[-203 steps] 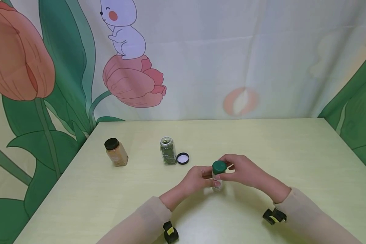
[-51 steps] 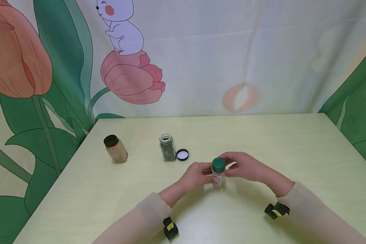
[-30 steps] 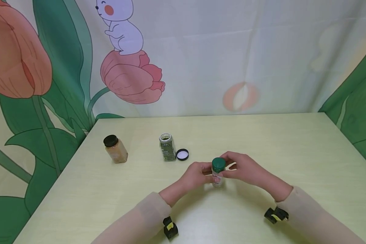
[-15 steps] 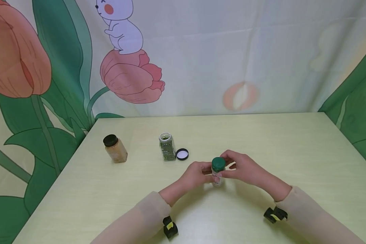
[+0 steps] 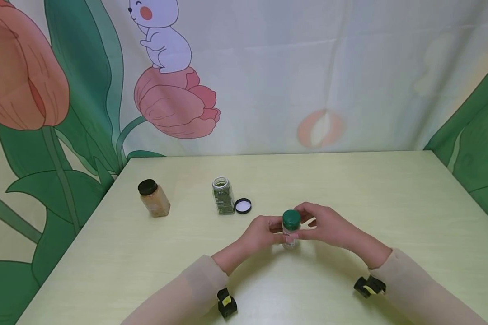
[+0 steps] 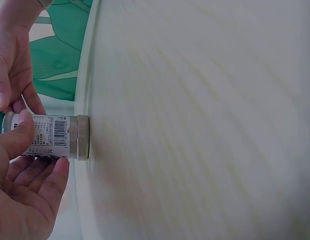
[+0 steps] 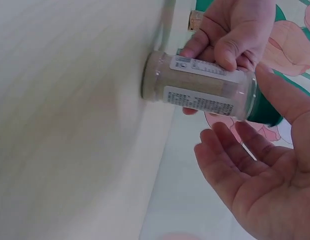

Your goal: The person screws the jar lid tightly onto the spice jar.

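Observation:
A small clear spice jar (image 7: 195,85) with a green cap (image 5: 291,219) stands upright on the table, with pale powder inside and printed labels. My left hand (image 5: 258,234) holds its body between thumb and fingers; in the left wrist view the left thumb (image 6: 20,134) lies across the label. My right hand (image 5: 327,225) is around the capped end from the other side. In the right wrist view its thumb (image 7: 281,90) is at the cap's edge, while its fingers (image 7: 230,160) are spread loosely below the jar, mostly apart from it.
An open glass jar of green dried herbs (image 5: 223,198) stands further back on the table (image 5: 370,194). Beside its base a black lid (image 5: 243,206) lies with its white inside up. An orange-brown spice jar with a black lid (image 5: 155,200) stands at the left. A printed curtain (image 5: 260,90) hangs behind.
The right hand has loosened around the green cap, its thumb shifting slightly lower than half a second ago. Jar and left hand stay in place; the head view tilted slightly since the earliest frame.

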A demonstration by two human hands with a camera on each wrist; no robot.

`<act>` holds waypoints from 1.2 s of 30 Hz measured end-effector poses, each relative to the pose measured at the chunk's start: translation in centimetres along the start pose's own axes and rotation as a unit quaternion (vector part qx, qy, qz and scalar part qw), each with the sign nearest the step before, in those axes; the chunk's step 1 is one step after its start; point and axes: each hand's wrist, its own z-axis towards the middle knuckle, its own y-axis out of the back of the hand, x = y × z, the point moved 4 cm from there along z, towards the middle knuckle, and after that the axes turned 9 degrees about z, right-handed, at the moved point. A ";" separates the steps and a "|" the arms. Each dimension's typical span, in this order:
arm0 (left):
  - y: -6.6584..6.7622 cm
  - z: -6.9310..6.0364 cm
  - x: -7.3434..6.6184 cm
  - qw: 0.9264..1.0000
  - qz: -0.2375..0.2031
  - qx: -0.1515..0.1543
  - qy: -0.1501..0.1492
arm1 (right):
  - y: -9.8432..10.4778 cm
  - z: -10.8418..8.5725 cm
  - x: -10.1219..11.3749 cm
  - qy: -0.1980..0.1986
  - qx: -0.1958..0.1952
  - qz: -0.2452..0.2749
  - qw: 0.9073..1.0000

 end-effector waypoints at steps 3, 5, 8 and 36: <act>0.0 0.0 0.0 1.000 -0.003 0.001 0.002 | 0.2 0.0 0.0 0.002 0.024 0.007 1.000; 0.0 0.0 -0.1 1.000 -0.004 0.001 0.004 | 0.4 0.1 0.1 0.007 0.040 0.015 0.999; 0.0 0.0 -0.1 1.000 -0.005 0.000 0.003 | 0.7 0.3 0.4 0.013 0.061 0.027 0.998; -0.1 -0.1 -0.2 1.000 -0.013 0.004 0.010 | 0.9 1.0 1.1 0.014 0.088 0.035 0.995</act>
